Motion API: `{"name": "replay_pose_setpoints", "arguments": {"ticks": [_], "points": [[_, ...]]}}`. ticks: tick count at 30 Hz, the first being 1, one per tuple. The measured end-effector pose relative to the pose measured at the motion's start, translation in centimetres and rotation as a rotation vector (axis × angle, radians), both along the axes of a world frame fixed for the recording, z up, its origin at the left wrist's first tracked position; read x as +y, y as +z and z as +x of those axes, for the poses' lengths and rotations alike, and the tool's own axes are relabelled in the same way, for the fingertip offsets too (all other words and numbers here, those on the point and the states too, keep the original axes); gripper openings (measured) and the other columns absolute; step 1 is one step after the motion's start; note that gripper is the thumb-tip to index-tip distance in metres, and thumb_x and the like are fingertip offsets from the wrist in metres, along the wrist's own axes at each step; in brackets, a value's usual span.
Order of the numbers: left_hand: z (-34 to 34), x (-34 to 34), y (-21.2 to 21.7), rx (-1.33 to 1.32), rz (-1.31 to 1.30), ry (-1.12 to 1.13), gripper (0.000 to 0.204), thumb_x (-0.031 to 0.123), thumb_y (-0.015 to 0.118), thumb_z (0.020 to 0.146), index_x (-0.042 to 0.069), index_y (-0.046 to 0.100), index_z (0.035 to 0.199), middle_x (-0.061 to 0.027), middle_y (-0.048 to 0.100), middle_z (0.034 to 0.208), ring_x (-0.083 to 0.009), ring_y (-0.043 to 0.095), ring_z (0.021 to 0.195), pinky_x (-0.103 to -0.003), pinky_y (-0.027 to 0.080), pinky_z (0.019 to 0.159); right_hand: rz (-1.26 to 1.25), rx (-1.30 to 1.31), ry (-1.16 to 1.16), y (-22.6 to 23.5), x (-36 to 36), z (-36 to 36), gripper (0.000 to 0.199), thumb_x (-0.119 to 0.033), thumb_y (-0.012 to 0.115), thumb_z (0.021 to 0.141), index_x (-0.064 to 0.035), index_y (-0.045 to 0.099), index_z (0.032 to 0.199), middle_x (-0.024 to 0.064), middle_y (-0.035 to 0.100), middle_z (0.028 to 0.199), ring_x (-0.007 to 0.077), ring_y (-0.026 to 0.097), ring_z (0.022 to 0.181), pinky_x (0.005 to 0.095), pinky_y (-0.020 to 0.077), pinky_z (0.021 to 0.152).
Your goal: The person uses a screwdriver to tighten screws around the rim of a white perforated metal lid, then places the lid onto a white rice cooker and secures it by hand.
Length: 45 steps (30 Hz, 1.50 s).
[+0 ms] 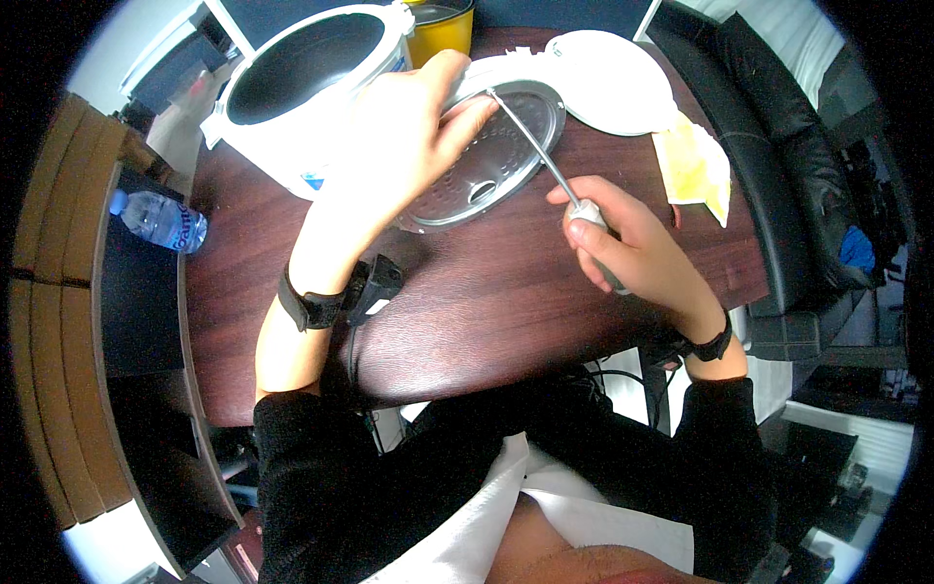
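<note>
My right hand [637,243] is closed around the pale handle of a screwdriver [535,146]. Its long shaft points up and left, and the tip meets the rim of a round metal-faced lid [520,122]. This lid has small dimples and an oval opening near its lower edge. My left hand [399,131] grips the lid from the left, with thumb and forefinger close to the screwdriver tip; its other fingers are hidden. Just behind that hand stands a white rice cooker body [258,146], open at the top with a dark inside.
The brown wooden table [506,292] carries a round white cover [613,83], a yellow cloth [693,170] and a yellow pot [448,37]. A water bottle [165,222] lies on a dark surface at the left. A black sofa [769,165] stands at the right.
</note>
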<state>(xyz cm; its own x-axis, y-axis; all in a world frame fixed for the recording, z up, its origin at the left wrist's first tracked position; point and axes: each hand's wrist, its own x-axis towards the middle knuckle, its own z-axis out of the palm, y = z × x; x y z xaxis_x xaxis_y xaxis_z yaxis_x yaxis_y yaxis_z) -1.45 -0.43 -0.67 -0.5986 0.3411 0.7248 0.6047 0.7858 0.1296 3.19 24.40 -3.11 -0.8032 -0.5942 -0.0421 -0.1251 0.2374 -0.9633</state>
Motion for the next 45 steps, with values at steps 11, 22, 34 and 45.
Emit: {"name": "replay_pose_setpoints", "arguments": {"ticks": [11,22,34,45], "points": [[0.3,0.2,0.2,-0.105,0.023,0.043,0.037,0.031,0.070,0.085,0.001,0.062,0.105,-0.0213,0.064,0.075,-0.0358,0.065,0.068,-0.041,0.050,0.062,0.559,0.789,-0.251,3.9,1.5,-0.2,0.031,-0.027,0.064,0.089,-0.0012,0.055,0.102,0.0211,0.063,0.073,0.0402,0.062,0.069,0.0446,0.0479,0.059],[0.1,0.1,0.0,-0.018,-0.024,0.027,0.030,0.029,0.067,0.086,0.002,0.058,0.097,-0.0171,0.062,0.065,-0.0331,0.064,0.061,-0.039,0.050,0.056,0.571,0.770,-0.088,1.6,2.1,-2.4,0.030,-0.029,0.054,0.097,-0.0003,0.054,0.088,0.0091,0.055,0.061,0.0180,0.054,0.050,0.0311,0.0401,0.049],[0.2,0.4,0.1,0.002,-0.024,0.020,0.026,0.025,0.067,0.086,0.002,0.055,0.089,-0.0166,0.060,0.061,-0.0329,0.063,0.060,-0.040,0.050,0.055,-0.291,-0.441,0.104,-2.3,-1.2,0.1,0.037,-0.037,0.037,0.103,-0.0032,0.049,0.095,0.0013,0.048,0.063,0.0084,0.045,0.046,0.0225,0.0369,0.041],[0.3,0.5,0.2,-0.010,-0.030,0.011,0.028,0.029,0.066,0.087,0.003,0.056,0.094,-0.0150,0.060,0.062,-0.0316,0.063,0.059,-0.039,0.049,0.055,0.272,0.166,-0.139,-0.1,1.0,-0.1,0.031,-0.029,0.051,0.098,-0.0007,0.055,0.086,0.0078,0.055,0.059,0.0178,0.055,0.049,0.0324,0.0414,0.045]]}}
